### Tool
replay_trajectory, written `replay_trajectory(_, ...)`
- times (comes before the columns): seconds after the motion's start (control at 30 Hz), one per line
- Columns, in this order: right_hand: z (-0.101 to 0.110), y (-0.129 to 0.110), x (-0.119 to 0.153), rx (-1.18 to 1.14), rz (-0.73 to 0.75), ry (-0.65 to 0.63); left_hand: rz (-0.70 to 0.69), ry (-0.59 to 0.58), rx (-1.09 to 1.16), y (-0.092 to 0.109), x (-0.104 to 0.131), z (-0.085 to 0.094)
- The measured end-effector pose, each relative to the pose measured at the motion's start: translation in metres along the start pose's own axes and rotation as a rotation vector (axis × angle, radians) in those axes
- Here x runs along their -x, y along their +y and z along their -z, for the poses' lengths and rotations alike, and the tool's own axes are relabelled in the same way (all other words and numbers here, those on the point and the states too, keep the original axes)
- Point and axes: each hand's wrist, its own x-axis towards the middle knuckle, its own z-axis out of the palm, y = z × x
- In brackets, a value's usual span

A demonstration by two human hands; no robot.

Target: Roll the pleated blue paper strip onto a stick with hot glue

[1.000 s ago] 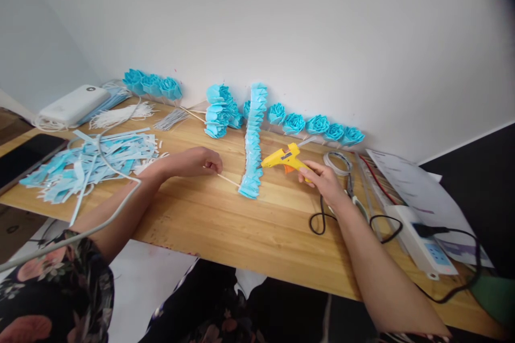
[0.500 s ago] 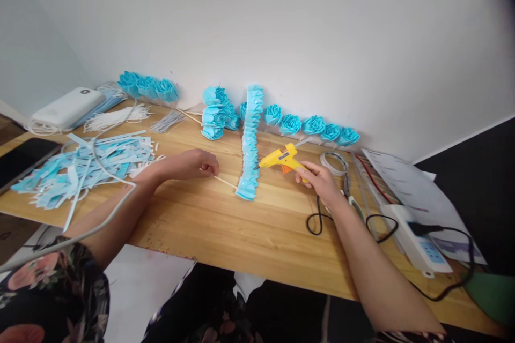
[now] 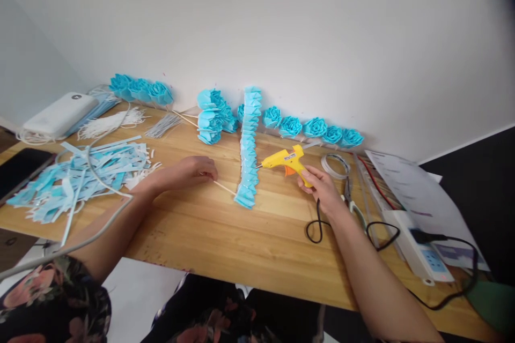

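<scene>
My left hand (image 3: 201, 170) is closed on a thin wooden stick (image 3: 224, 187). The stick's far end meets the near end of a long pleated strip of blue material (image 3: 249, 144), which runs away from me across the table. In my right hand (image 3: 317, 185) is a yellow hot glue gun (image 3: 285, 159), gripped by its handle. The gun's nozzle points left and is at the strip's right edge; whether it touches cannot be made out. A clear glue stick (image 3: 311, 144) pokes out of the gun's back.
Blue paper-like flowers (image 3: 316, 127) line the wall, with more flowers (image 3: 211, 118) lying left of the strip. Cut strips (image 3: 86, 174), a phone (image 3: 24, 169) and a white power bank (image 3: 60, 112) are at left. Tape (image 3: 335, 166), scissors (image 3: 349, 193) and a power strip (image 3: 418, 246) lie at right.
The whole view has shifted slightly. Both hands keep their holds, and the glue gun's nozzle stays at the strip's right edge.
</scene>
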Motion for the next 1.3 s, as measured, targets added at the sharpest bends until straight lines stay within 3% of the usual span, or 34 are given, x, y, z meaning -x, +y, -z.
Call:
replay_trajectory(0.5,0.004,0.003,-0.001,-0.024,-0.005,0.006,0.131,-0.009,0.058,-0.003,-0.003,-0.005)
replay_trajectory(0.63,0.004,0.002,-0.001,-0.032,0.006,-0.003,0.243,0.047,0.125,-0.003,0.004,-0.011)
replay_trajectory(0.9,0.002,-0.001,-0.001,-0.109,-0.014,-0.001,0.151,0.337,0.047,0.019,0.021,-0.033)
replay_trajectory(1.3,0.0,-0.003,-0.001,-0.166,-0.028,0.011,0.099,0.409,-0.021,0.014,0.027,-0.043)
